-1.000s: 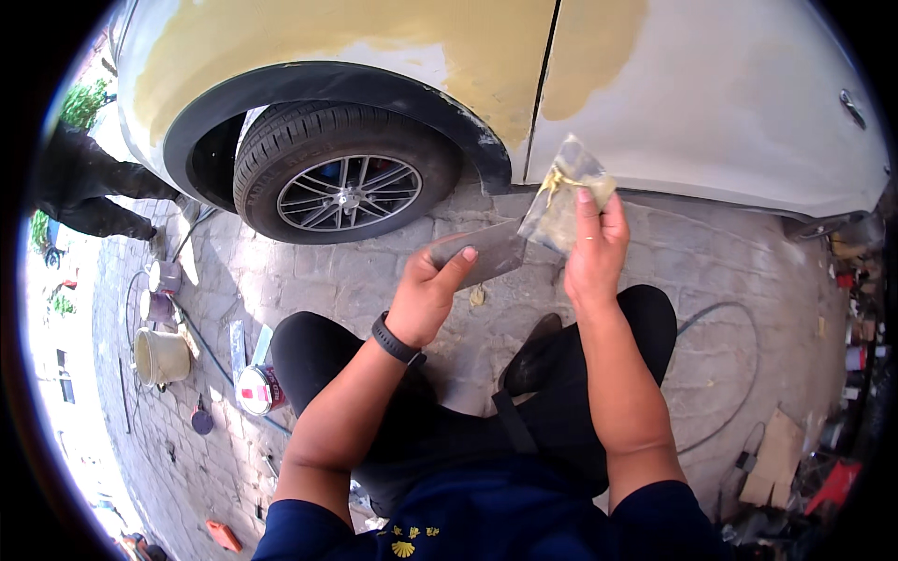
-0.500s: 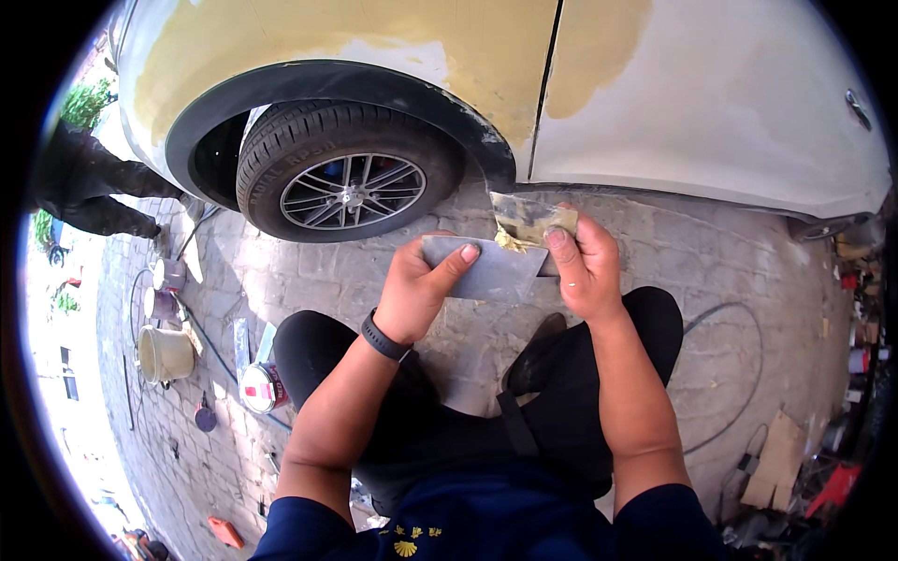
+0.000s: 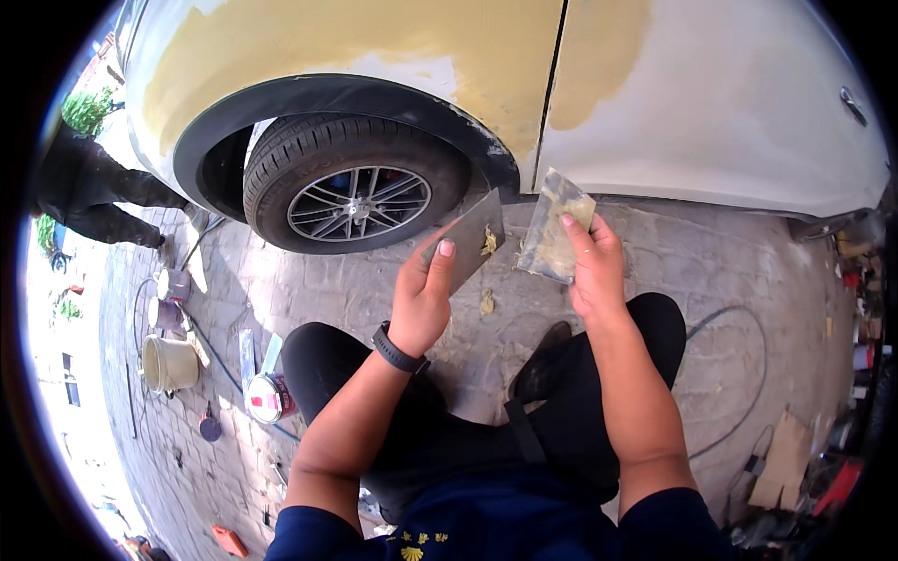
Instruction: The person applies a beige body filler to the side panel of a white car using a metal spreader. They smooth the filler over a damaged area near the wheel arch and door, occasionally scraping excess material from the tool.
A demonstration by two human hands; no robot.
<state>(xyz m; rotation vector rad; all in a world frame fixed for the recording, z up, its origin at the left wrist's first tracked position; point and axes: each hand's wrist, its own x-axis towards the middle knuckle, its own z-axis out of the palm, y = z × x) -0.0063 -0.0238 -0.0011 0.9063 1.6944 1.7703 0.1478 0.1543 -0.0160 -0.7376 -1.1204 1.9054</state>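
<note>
My left hand (image 3: 424, 294) grips a flat grey putty spreader (image 3: 473, 251), thumb on its face. A small lump of yellowish putty (image 3: 489, 241) clings near that sheet's right edge. In my right hand (image 3: 596, 265) is a second spreader (image 3: 558, 224), smeared with yellowish putty, held between thumb and fingers. The two spreaders are tilted and apart, with a gap between them. Both are held below the car's lower edge, right of the wheel (image 3: 358, 208). Yellow filler (image 3: 505, 56) covers much of the white car panel beyond them. A dropped blob of putty (image 3: 486, 301) is on the paving.
To the left stand a beige bucket (image 3: 171, 363), smaller tins (image 3: 174, 282) and a paint can (image 3: 269, 399). A hose (image 3: 762, 365) curves over the bricks at right, near cardboard (image 3: 784, 458). Another person's dark-trousered legs (image 3: 117, 196) are at far left.
My hands have drawn the spreaders apart and tilted them more upright. A putty lump that was at the right spreader's edge now shows on the left one, and a blob is on the paving.
</note>
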